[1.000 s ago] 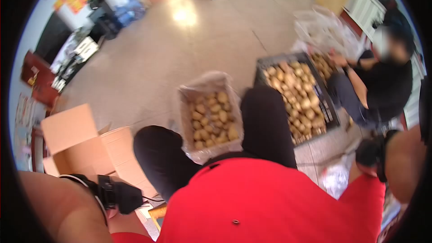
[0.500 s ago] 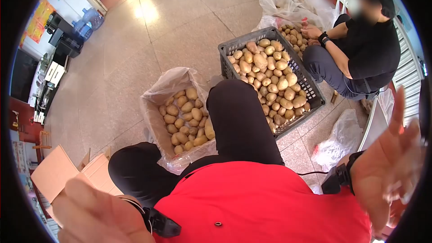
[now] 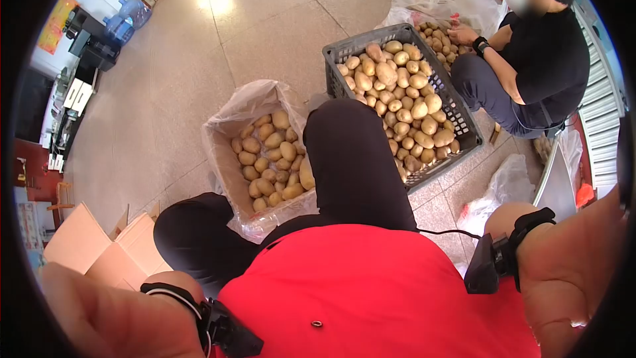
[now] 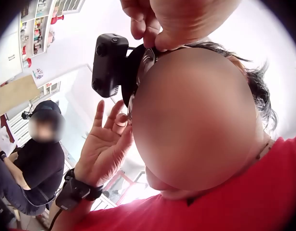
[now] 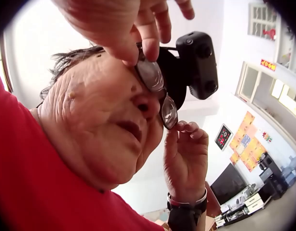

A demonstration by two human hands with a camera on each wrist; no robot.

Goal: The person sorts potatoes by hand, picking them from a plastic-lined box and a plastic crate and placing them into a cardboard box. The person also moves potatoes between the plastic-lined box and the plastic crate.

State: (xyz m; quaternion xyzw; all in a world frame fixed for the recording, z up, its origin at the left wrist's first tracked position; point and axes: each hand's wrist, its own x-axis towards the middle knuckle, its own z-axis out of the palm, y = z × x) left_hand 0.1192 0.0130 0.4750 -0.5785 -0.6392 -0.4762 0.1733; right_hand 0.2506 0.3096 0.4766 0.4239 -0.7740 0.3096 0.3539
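Left hand (image 5: 189,161) and right hand (image 5: 112,24) pinch the glasses (image 5: 170,113) narrowly, at opposite sides. These are at the face (image 5: 102,125), beside the black camera (image 5: 203,65). They seem light but fragile; better to hold the stiff frame.

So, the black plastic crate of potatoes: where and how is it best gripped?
Probably by the rim of the black plastic crate at both short ends, coming down from outside, fingers curled over: the rim shows largely bare there, while a black-trousered knee hides part of one long side.
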